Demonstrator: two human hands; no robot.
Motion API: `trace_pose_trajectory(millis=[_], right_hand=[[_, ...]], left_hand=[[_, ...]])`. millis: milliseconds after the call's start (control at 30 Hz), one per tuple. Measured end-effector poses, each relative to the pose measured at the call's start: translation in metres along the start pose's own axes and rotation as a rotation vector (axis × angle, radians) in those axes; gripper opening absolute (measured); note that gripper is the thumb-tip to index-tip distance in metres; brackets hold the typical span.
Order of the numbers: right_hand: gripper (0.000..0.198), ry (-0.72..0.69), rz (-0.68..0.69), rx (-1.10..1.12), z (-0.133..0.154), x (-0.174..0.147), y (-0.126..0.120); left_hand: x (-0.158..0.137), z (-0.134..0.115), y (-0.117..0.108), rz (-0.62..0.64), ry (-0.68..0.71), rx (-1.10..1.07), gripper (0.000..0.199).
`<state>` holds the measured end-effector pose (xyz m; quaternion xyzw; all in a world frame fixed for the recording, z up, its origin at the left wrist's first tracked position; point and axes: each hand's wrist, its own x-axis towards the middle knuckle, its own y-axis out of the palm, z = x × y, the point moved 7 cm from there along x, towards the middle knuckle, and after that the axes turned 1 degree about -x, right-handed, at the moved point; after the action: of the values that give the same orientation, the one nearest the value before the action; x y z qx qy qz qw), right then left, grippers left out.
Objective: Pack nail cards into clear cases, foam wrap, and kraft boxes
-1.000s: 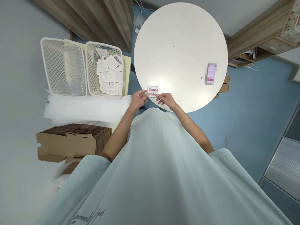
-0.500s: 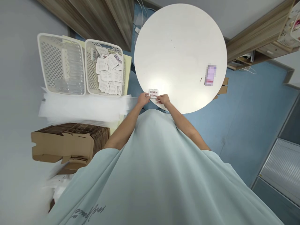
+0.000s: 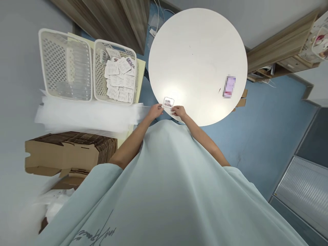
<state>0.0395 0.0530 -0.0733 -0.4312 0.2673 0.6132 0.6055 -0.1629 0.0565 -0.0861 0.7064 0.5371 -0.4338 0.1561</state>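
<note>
A small flat whitish case (image 3: 168, 103) with clear edges and rows of dark reddish spots is held over the near edge of the round white table (image 3: 200, 41). My left hand (image 3: 155, 111) pinches its left side between thumb and fingers. On the opposite side, the fingertips of my right hand (image 3: 179, 111) are closed on its lower right corner. What exactly the spots are is too small to tell.
To the left stand a white basket of small printed cards (image 3: 135, 82) and another with clear plastic pieces (image 3: 42, 65). Below them lie white sheets (image 3: 87, 116) and flattened cardboard boxes (image 3: 61, 153). A blurred-out purple item (image 3: 229, 86) rests on the table's right side.
The case looks slightly different between my hands: its spots now show in its lower part, with more white above. Both hands keep their hold. The whole view has shifted a little.
</note>
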Motion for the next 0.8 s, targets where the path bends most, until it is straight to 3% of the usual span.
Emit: trace_pose_trajectory(millis=[100, 333, 500, 633, 800], right_hand=[[0.004, -0.063, 0.066, -0.035, 0.005, -0.016, 0.0], [0.016, -0.28, 0.242, -0.373, 0.031, -0.049, 0.028], [0.021, -0.473, 0.343, -0.695, 0.066, -0.066, 0.09], [0.021, -0.621, 0.431, -0.89, 0.088, -0.078, 0.153], [0.023, -0.714, 0.525, -1.011, 0.103, -0.09, 0.22]], left_hand=[[-0.028, 0.013, -0.008, 0.015, 0.028, -0.054, 0.048], [-0.094, 0.05, -0.042, -0.145, 0.036, -0.241, 0.046], [-0.115, 0.082, -0.082, -0.426, 0.005, -0.278, 0.042], [-0.12, 0.116, -0.124, -0.665, -0.011, -0.305, 0.053], [-0.102, 0.149, -0.171, -0.766, 0.061, -0.446, 0.082]])
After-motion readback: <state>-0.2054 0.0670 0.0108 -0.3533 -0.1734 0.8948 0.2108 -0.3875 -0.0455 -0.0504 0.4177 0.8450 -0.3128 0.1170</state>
